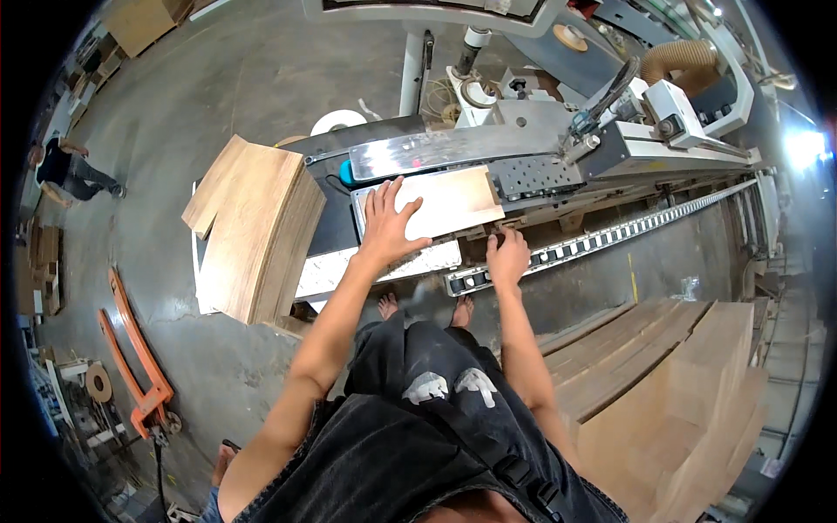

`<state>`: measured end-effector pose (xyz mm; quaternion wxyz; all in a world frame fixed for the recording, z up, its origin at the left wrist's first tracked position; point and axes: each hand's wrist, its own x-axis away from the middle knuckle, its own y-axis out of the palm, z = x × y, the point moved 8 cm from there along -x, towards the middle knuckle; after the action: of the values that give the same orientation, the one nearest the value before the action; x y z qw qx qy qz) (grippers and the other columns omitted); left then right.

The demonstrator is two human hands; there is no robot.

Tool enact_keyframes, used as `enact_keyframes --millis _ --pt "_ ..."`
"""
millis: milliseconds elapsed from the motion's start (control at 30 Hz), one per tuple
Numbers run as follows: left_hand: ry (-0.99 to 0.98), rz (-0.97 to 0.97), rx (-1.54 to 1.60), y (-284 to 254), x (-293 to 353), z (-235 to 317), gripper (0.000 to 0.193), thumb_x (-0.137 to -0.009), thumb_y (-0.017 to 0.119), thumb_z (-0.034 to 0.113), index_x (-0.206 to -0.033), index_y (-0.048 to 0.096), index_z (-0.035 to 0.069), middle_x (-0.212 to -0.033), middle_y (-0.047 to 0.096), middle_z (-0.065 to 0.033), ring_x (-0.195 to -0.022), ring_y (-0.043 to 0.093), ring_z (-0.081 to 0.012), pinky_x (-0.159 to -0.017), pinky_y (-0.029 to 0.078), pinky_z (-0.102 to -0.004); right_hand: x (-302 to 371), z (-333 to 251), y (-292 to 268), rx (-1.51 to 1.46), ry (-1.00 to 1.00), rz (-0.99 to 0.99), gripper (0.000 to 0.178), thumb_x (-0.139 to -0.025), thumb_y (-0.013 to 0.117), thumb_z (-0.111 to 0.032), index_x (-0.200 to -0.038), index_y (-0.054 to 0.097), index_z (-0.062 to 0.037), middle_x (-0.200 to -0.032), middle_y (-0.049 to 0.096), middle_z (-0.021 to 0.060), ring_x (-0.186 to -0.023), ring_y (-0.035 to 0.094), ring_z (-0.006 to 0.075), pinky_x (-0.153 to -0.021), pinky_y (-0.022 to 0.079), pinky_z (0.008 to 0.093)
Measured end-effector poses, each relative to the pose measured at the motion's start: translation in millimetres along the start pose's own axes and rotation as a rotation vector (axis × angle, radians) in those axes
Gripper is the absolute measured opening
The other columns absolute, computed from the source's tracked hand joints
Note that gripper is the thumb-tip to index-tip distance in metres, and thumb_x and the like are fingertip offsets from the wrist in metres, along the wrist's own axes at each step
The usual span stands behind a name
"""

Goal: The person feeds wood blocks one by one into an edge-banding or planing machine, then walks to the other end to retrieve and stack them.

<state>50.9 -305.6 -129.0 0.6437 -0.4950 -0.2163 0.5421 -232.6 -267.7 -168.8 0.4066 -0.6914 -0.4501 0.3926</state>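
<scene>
A pale wooden panel (458, 202) lies flat on the bed of a long edge-banding machine (534, 178) in front of me. My left hand (390, 225) rests on the panel's left part, fingers spread and thumb out to the right. Just off the panel's near right corner is my right hand (508, 255), with its fingers curled in at the machine's front edge. A small dark spot shows by these fingertips; what they hold, if anything, I cannot make out. Left of the panel, a stack of wood-grain boards (270, 231) stands on the machine's dark table.
A roller rail (602, 241) runs along the machine's front to the right. More wooden boards (645, 366) are piled at my lower right. An orange pallet jack (139, 357) stands on the floor at left. Another person (77, 170) is at the far left.
</scene>
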Motion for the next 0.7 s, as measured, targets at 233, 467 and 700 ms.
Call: enact_keyframes --millis 233,467,700 --pt "-0.027 -0.053 -0.013 10 -12 -2 0.081 -0.078 0.084 0.057 -0.147 0.063 0.020 -0.167 0.037 -0.0179 -0.154 0.029 -0.0445 -0.126 0.021 -0.0623 56 -95 14 -0.171 -0.074 -0.056 0.090 -0.089 0.082 -0.031 -0.150 0.039 0.0186 -0.167 0.021 0.0422 -0.152 0.030 0.0561 -0.124 0.030 0.0570" --pt "-0.107 -0.096 -0.047 4 -20 -3 0.082 -0.074 0.085 0.054 -0.146 0.065 0.020 -0.165 0.042 -0.0169 -0.155 0.031 -0.0422 -0.126 0.023 -0.0623 65 -137 46 -0.340 -0.104 -0.182 0.117 -0.081 0.092 -0.028 -0.156 0.017 0.0226 -0.166 -0.001 0.0483 -0.156 0.015 0.0609 -0.126 0.026 0.0574" --pt "-0.102 -0.054 0.038 5 -25 -2 0.080 -0.075 0.086 0.052 -0.145 0.066 0.018 -0.165 0.042 -0.0184 -0.155 0.031 -0.0443 -0.126 0.021 -0.0664 56 -141 58 -0.513 -0.053 -0.207 0.119 -0.083 0.088 -0.014 -0.157 0.003 0.0229 -0.164 -0.020 0.0460 -0.153 0.020 0.0614 -0.106 0.054 0.0458"
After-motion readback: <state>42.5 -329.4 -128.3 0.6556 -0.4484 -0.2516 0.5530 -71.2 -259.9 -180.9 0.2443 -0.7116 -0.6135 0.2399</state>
